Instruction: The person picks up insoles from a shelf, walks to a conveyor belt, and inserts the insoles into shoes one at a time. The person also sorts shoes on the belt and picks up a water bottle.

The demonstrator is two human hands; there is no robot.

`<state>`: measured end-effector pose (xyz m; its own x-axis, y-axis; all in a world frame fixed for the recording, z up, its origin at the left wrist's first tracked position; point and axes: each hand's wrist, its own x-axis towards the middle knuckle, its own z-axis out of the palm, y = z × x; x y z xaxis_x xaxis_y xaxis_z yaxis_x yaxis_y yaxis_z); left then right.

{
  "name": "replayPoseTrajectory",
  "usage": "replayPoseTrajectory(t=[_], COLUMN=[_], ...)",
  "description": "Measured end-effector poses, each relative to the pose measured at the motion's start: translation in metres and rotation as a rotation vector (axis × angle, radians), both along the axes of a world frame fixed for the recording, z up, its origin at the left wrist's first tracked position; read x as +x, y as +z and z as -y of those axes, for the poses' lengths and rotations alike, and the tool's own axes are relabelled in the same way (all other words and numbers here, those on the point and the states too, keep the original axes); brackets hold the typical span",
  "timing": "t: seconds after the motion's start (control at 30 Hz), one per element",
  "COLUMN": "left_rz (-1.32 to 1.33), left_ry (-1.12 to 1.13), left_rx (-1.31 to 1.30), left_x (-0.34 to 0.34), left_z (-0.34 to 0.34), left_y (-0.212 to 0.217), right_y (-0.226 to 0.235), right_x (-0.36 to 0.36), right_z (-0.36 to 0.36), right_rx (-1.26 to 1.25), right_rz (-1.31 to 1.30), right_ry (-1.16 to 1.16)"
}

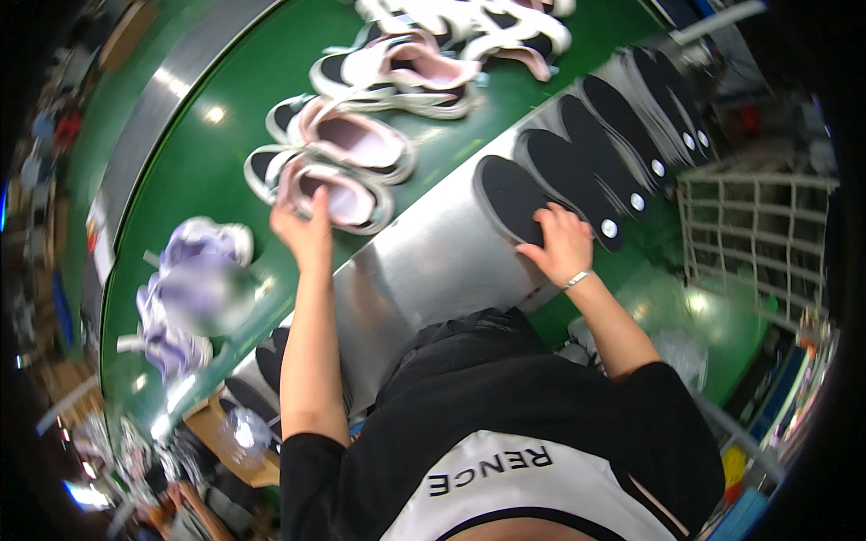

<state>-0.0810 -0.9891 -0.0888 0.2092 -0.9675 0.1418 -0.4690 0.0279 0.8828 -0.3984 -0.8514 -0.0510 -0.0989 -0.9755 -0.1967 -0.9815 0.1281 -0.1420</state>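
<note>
Left hand [305, 227] grips pink shoe [327, 191]; right hand [561, 243] presses flat black insole [512, 198].

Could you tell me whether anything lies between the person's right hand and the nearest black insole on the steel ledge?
Nothing visible does. The right hand already rests its fingers on the nearest black insole, the first in the overlapping row on the steel ledge. The left hand is likewise touching the nearest pink shoe on the green belt.

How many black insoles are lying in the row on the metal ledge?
At least 6. The nearest insole is under the right hand; the next ones overlap toward the far right. The far ones blur together, so more may be hidden.
</note>
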Motion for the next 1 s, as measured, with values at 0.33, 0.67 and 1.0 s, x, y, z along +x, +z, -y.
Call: replayPoseTrajectory(t=[0.33,0.67,1.0], left_rz=[0.131,-0.003,0.648], left_ry=[0.086,0.267,-0.236], left_rx=[-0.01,0.141,0.246], left_x=[0.022,0.005,0.043], left_z=[-0.004,-0.01,-0.028], left_y=[0.002,0.001,0.028], right_y=[0.052,0.09,-0.013], right_x=[0.02,0.136,0.207], right_z=[0.008,0.109,0.16], right_rx=[-0.322,-0.315,-0.021], right_rz=[0.228,0.518,1.066], right_ry=[0.153,0.458,0.235])
